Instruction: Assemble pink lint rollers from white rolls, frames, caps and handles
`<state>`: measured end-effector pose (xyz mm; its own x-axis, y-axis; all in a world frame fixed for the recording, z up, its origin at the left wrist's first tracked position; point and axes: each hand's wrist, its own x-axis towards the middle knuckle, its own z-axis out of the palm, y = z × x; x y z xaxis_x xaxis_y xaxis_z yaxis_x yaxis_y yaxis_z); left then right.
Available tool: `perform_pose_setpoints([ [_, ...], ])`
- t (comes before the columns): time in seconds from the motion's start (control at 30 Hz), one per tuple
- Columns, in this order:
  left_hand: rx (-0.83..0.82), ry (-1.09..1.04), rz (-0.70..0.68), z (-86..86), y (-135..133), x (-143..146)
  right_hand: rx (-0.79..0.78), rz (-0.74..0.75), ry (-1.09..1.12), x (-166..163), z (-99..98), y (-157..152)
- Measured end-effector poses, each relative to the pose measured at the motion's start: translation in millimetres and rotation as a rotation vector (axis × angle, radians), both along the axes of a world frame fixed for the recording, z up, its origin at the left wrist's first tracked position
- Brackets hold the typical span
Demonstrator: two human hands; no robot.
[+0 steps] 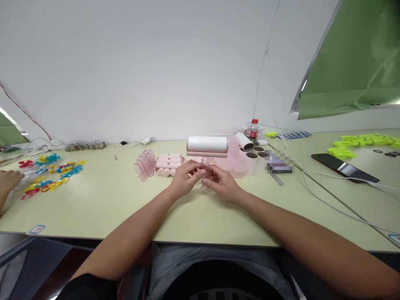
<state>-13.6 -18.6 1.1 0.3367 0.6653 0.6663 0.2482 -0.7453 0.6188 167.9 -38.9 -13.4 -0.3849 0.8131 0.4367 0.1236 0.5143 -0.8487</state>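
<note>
Two bare hands meet at the centre of the frame, above a pale green worktop (109,204). The left hand (186,179) and right hand (221,183) are both nearly closed, thumbs and fingers pinching a see-through pinkish handle (205,188) between them. Directly above the hands, a white roller (207,144) with a pink frame lies level. Just left of centre are clear pink tubes (145,164) and stacked pink pieces (168,163); right of centre, white rolls (244,142) with brown cores. Another person's hand (10,182) enters at the left edge.
</note>
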Motion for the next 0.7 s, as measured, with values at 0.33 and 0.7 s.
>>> perform_pose_setpoints([
  [0.33,-0.023,-0.046,0.012,3.6,-5,2,0.019,0.045,-0.017,-2,1.9,-2],
  [0.7,-0.363,-0.187,-0.032,0.0,-4,6,0.631,-0.374,-0.056,8,26.2,-18],
])
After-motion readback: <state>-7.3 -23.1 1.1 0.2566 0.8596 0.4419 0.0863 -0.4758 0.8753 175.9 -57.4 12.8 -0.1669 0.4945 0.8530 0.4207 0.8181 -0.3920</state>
